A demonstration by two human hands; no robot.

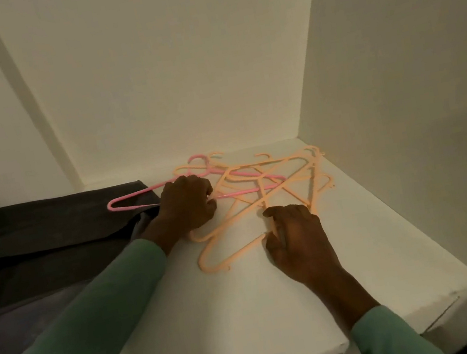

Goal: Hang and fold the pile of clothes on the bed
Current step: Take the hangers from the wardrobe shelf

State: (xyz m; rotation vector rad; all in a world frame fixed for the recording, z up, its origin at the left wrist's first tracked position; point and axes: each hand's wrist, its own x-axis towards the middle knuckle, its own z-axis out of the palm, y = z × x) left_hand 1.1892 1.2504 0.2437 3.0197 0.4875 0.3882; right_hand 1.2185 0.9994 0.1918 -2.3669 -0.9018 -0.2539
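A tangle of several peach plastic hangers [288, 180] lies on a white shelf [219, 318] inside a wardrobe, with a pink hanger [128, 202] among them, its left end sticking out over dark folded cloth. My left hand [187, 206] rests on the pile's left side with fingers curled round hanger bars. My right hand [294, 234] sits at the pile's front, fingers pinching the bar of a peach hanger [218, 259]. Both arms wear green sleeves.
Dark grey folded clothes [49, 229] lie on the shelf's left part, with bluish cloth [19, 324] nearer me. White walls close the shelf at the back [163, 80] and the right [411, 85]. The shelf's front edge [435, 319] runs at lower right.
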